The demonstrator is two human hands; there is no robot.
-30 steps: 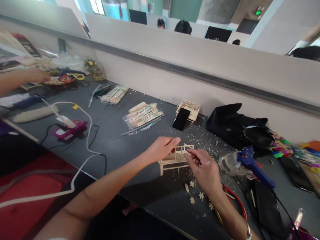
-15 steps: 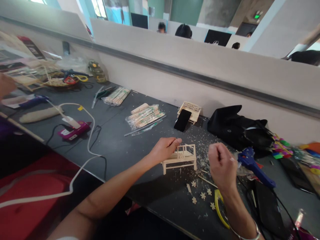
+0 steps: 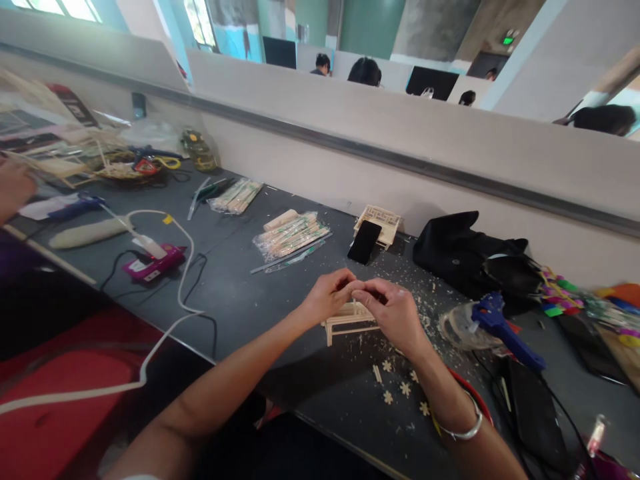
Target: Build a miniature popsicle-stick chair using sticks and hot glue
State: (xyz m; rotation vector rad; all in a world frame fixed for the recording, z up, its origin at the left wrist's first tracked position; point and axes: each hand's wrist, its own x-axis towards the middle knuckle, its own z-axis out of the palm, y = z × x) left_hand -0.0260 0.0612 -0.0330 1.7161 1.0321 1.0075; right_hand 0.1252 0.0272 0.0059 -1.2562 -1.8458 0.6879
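Observation:
A miniature wooden bench (image 3: 351,327) made of thin sticks stands on the dark table, its upper part mostly covered by my hands. My left hand (image 3: 327,295) is closed at the top left of its back frame. My right hand (image 3: 397,315) is pinched at the same spot, its fingertips meeting those of the left; anything between them is hidden. Close by, in front of the bench, lie several small wooden flower shapes (image 3: 405,389) and short stick pieces (image 3: 377,374). Scissors with a red and yellow handle (image 3: 473,393) are partly under my right forearm.
A blue glue gun (image 3: 505,330) rests by a clear container (image 3: 463,327) at right. Behind are a phone (image 3: 365,241) leaning on a second wooden model (image 3: 383,220), a black bag (image 3: 450,250) and packed sticks (image 3: 295,235). A purple power strip (image 3: 155,263) lies left, near another person's hand (image 3: 14,187).
My right hand has moved left from beside the scissors to the top of the bench and now meets my left hand. The left hand has stayed at the bench.

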